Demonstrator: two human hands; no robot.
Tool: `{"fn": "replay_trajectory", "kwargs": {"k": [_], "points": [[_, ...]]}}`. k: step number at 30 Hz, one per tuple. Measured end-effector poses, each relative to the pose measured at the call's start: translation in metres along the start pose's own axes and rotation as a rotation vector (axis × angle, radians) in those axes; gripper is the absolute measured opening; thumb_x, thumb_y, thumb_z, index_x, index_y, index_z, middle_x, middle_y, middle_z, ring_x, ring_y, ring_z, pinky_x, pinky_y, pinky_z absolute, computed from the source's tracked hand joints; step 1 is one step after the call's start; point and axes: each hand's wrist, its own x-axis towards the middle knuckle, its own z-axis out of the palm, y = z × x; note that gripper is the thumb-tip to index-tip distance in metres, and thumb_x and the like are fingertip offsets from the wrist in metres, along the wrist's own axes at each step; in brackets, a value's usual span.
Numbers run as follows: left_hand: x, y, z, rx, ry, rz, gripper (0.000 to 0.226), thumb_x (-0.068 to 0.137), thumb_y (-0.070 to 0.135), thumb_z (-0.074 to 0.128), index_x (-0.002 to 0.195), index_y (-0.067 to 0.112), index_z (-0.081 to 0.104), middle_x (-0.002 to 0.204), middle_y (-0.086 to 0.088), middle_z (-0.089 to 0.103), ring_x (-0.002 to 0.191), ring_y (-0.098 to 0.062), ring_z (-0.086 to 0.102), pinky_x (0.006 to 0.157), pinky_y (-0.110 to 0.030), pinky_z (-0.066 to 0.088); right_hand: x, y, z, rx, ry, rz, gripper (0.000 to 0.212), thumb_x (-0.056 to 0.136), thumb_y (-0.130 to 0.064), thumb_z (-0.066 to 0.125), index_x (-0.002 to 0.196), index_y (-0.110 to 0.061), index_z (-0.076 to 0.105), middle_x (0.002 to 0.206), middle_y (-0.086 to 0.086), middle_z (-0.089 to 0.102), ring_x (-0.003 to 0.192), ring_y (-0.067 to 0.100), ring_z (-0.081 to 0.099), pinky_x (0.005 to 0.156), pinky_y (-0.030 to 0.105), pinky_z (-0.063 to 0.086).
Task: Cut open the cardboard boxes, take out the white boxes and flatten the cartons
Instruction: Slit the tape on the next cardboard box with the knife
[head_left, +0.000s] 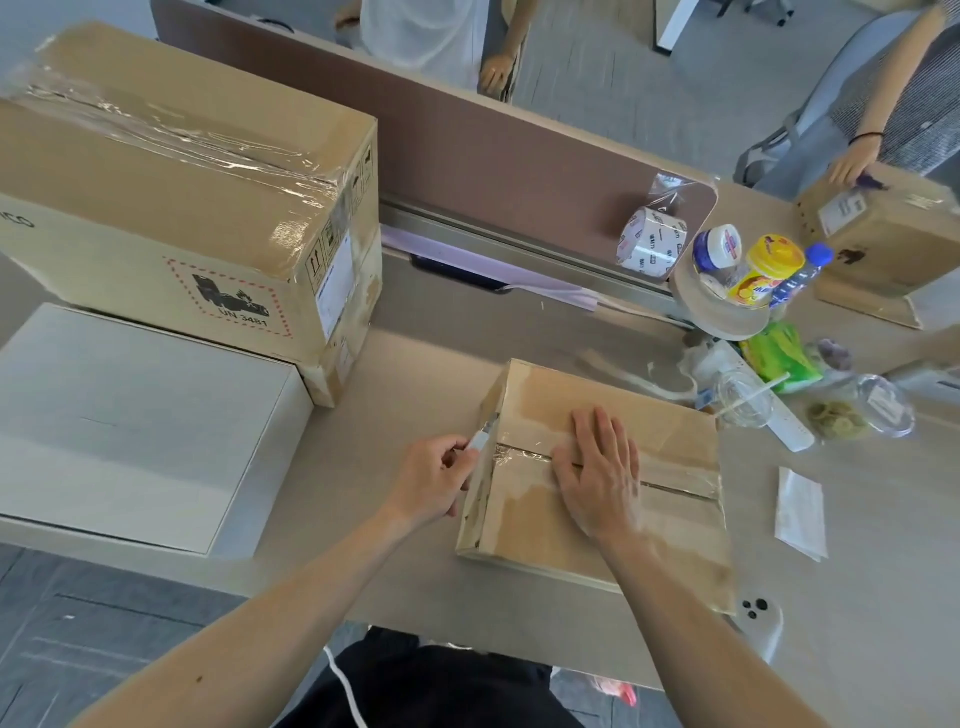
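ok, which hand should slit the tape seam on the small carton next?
Left. The left hand grips the cutter, its blade at the left end of the taped seam. The right hand lies flat on the carton over that seam, placed to steady it.

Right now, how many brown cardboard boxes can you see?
3: big box back left, small box under the right hand, third box far right. A fourth may sit hidden under the big box.
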Motion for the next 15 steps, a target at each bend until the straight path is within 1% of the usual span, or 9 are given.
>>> {"fn": "replay_trajectory", "kwargs": {"k": [3,6,9,13,15], "points": [[0.0005,-0.0008,0.0,-0.02,0.018,0.008,0.024,0.099,0.021,0.057,0.085,0.004,0.068,0.058,-0.004,0.06,0.035,-0.022,0.052,0.04,-0.024,0.036,0.0004,0.0001,0.0002,-0.006,-0.004,0.002,0.072,0.09,-0.06,0.018,0.155,-0.029,0.023,0.165,0.0,0.014,0.152,0.022,0.008,0.124,0.039,0.003],[0.0019,0.0016,0.0015,0.028,0.014,0.047,0.027,0.1,0.022,0.055,0.084,0.003,0.066,0.061,-0.013,0.062,0.036,-0.021,0.055,0.043,-0.026,0.039,0.0008,0.0009,0.001,-0.009,-0.002,0.002,0.063,0.097,-0.051,0.034,0.155,-0.029,0.025,0.164,0.001,0.015,0.152,0.023,0.009,0.124,0.04,0.004],[0.0041,0.0013,0.0022,0.068,0.01,0.077,0.031,0.1,0.023,0.054,0.08,0.002,0.064,0.062,-0.015,0.062,0.036,-0.019,0.056,0.043,-0.027,0.04,0.0001,0.0008,0.0011,-0.007,-0.012,0.01,0.061,0.098,-0.049,0.036,0.155,-0.03,0.024,0.165,0.0,0.014,0.152,0.023,0.008,0.124,0.04,0.004],[0.0065,0.0012,-0.0012,0.111,-0.037,0.107,0.041,0.101,0.022,0.052,0.067,-0.002,0.049,0.058,-0.023,0.053,0.034,-0.02,0.054,0.042,-0.028,0.036,0.0005,0.0008,0.0015,-0.016,-0.002,0.011,0.062,0.098,-0.049,0.038,0.155,-0.03,0.024,0.165,0.0,0.014,0.152,0.022,0.008,0.124,0.04,0.004],[0.0081,0.0016,-0.004,0.139,-0.064,0.106,0.043,0.1,0.021,0.051,0.063,-0.001,0.044,0.053,-0.018,0.047,0.033,-0.02,0.053,0.042,-0.027,0.033,0.0004,0.0005,0.0022,-0.019,-0.008,0.019,0.062,0.098,-0.047,0.04,0.155,-0.031,0.023,0.165,0.0,0.013,0.152,0.022,0.007,0.124,0.039,0.003]]}}
